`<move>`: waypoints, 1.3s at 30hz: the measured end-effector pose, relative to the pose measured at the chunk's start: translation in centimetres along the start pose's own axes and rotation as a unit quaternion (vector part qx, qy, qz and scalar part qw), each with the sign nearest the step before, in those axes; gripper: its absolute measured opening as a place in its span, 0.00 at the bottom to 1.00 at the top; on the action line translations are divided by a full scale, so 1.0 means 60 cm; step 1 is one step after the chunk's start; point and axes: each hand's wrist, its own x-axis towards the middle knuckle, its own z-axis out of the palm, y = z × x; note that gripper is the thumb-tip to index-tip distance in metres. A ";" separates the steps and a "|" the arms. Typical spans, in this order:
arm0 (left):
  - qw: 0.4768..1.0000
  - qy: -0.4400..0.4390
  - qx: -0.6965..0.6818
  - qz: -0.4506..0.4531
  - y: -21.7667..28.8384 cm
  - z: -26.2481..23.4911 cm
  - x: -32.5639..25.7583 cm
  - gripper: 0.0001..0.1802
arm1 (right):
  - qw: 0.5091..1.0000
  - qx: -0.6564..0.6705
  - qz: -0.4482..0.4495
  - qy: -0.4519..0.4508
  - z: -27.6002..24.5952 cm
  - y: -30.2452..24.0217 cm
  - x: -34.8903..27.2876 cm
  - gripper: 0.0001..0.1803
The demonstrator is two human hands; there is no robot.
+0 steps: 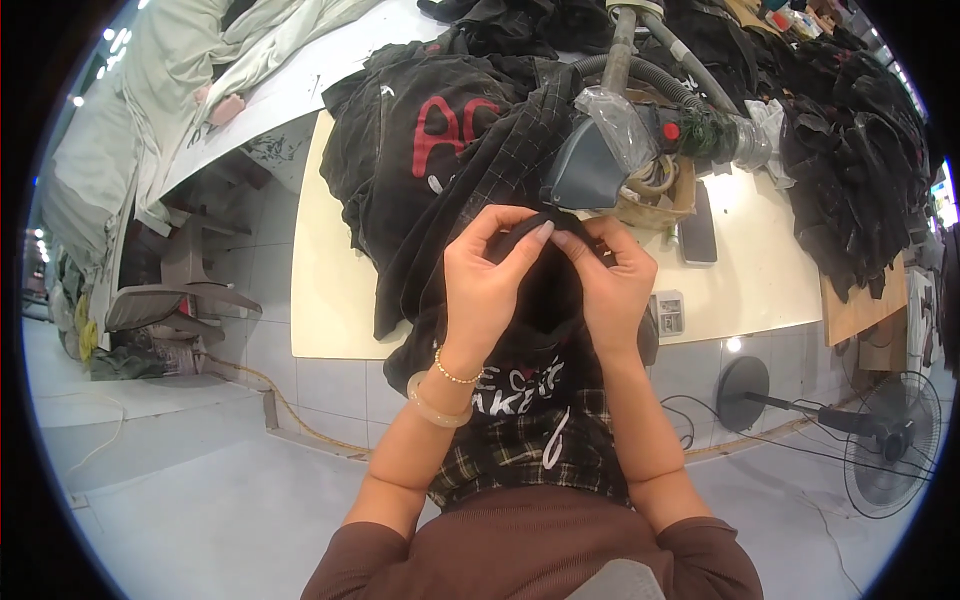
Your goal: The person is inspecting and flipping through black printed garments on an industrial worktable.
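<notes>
Two hands are gripping cloth: your left hand (488, 275) and right hand (618, 290) are pinching the folded edge of a black garment (548, 290), thumbs nearly meeting. Below, the garment is hanging toward your lap at the near edge of the desk (330, 300). Just beyond your hands, a grey machine (588, 170) is standing, a phone (698, 230) lying to its right. Dark clothes (375, 150) are lying to its left.

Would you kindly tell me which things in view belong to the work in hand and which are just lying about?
In use:
black cloth, pinched by left hand and right hand

Apparently just lying about:
phone-like dark slab
heaped pale cloth
standing fan
</notes>
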 end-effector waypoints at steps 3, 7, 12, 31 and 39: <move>1.000 0.010 -0.011 0.003 0.000 0.004 0.001 0.06 | 1.000 0.015 0.019 0.009 0.002 0.002 0.000 0.09; 1.000 0.008 -0.004 0.015 -0.002 0.003 0.006 0.06 | 0.999 0.019 0.020 0.016 0.005 0.001 0.002 0.10; 1.000 0.009 -0.011 0.019 0.001 0.004 0.004 0.06 | 1.000 0.012 0.010 0.017 0.003 -0.007 0.000 0.09; 0.976 -0.177 0.008 -0.130 -0.010 -0.064 -0.008 0.10 | 0.972 -0.141 -0.153 -0.113 -0.081 -0.008 0.002 0.13; 0.980 -0.143 0.030 -0.134 -0.005 -0.043 -0.004 0.10 | 0.952 -0.126 -0.221 -0.169 -0.080 -0.045 0.000 0.20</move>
